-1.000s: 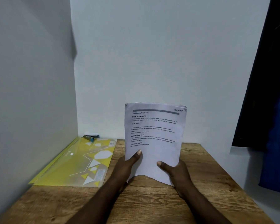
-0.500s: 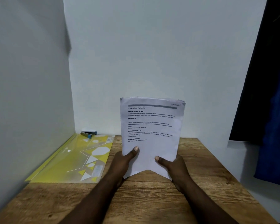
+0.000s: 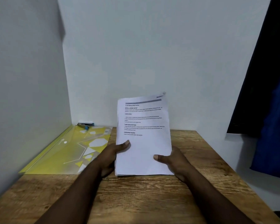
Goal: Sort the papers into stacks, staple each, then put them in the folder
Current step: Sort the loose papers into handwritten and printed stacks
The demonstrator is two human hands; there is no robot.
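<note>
wooden counter (image 3: 136,199) nearest, both forearms reaching in over it. left hand (image 3: 113,156) grips the lower left edge of the papers (image 3: 144,143), thumb across the front sheet, rest of the fingers hidden behind. right hand (image 3: 174,160) grips the lower right edge the same way, thumb on front, fingers behind and out of sight. papers are one stack held tilted up over the middle of the counter, printed side facing the camera, top right corner bent. lower edge is right at the counter, contact unclear. text blurred. left of the stack and apart from it, a yellow see-through folder (image 3: 68,151) lies flat along the left wall (image 3: 23,94). a blue stapler (image 3: 85,125) sits at the folder's far end by the corner. white back wall (image 3: 152,54) behind. blue cloth (image 3: 273,126) hangs far right, off the counter.
</note>
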